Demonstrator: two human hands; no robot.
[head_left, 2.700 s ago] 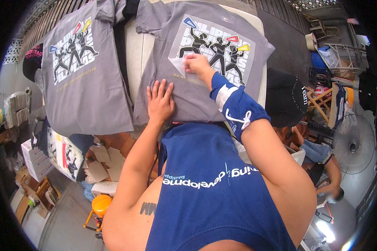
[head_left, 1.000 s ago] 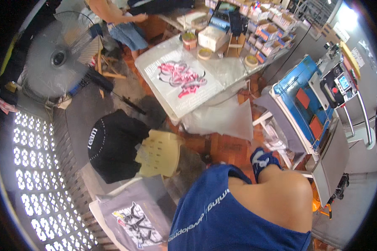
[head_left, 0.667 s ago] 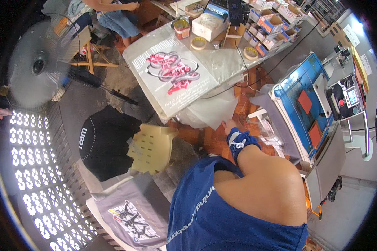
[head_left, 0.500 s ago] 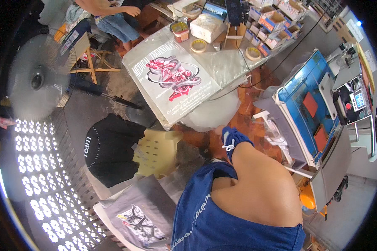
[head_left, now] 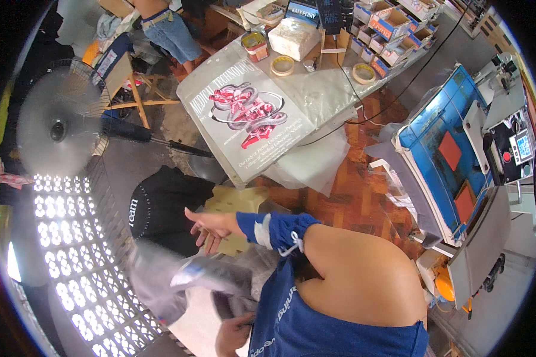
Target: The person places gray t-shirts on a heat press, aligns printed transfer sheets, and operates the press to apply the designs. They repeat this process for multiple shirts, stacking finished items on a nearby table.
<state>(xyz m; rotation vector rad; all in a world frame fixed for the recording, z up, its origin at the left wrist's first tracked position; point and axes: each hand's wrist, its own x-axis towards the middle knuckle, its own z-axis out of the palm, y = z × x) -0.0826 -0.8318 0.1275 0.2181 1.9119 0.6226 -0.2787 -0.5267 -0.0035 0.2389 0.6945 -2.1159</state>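
My left hand [head_left: 234, 334], low in the picture, closes its fingers on the bunched edge of a grey printed shirt [head_left: 226, 276]. The shirt is lifted and folding over itself, its far part smeared by motion. Beneath it, part of a pale flat board [head_left: 198, 321] shows. My right hand [head_left: 211, 228] is above the shirt with fingers apart, holding nothing, in front of a black shirt [head_left: 167, 205]. A blue cloth cuff [head_left: 277, 231] with a white tie wraps my right forearm. Behind the hand is a yellow plastic seat [head_left: 238, 199], partly hidden.
A spinning fan [head_left: 58, 130] stands at left beside a patterned block wall [head_left: 71, 238]. Ahead is a table [head_left: 333, 110] bearing a printed grey shirt [head_left: 250, 116], tape rolls [head_left: 282, 65] and small boxes [head_left: 390, 27]. A blue screen frame [head_left: 443, 149] stands at right. Another person [head_left: 167, 33] is far left.
My right hand has swung left from near the table to over the grey shirt. That shirt, flat before, is now lifted and folding, and my left hand has come into view on it.
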